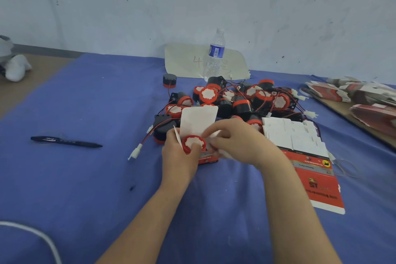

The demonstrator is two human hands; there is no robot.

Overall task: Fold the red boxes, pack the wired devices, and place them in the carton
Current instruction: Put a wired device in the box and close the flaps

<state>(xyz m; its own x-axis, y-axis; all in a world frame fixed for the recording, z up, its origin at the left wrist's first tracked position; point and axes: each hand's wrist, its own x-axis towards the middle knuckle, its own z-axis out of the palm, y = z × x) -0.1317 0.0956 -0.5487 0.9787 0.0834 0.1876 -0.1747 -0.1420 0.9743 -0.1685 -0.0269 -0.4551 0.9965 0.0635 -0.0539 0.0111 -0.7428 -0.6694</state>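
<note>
Left hand (177, 154) has its grip curled round the red box (206, 157), thumb on the red-capped wired device (194, 142) sitting in the open mouth, white lid flap (198, 122) standing up. Right hand (240, 141) grip pinches the box's side flap. All this is just in front of the device pile (242, 98) on the blue surface (85, 188), with flat boxes (317, 169) at the pile's near right.

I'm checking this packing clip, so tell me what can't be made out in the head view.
Head view only.
Mostly hidden: the red box, under the left hand and right hand gripping it.
The device wire: hidden, inside the box or behind the hands.
The carton: outside the frame.
Print on the flat boxes: blurred.
</note>
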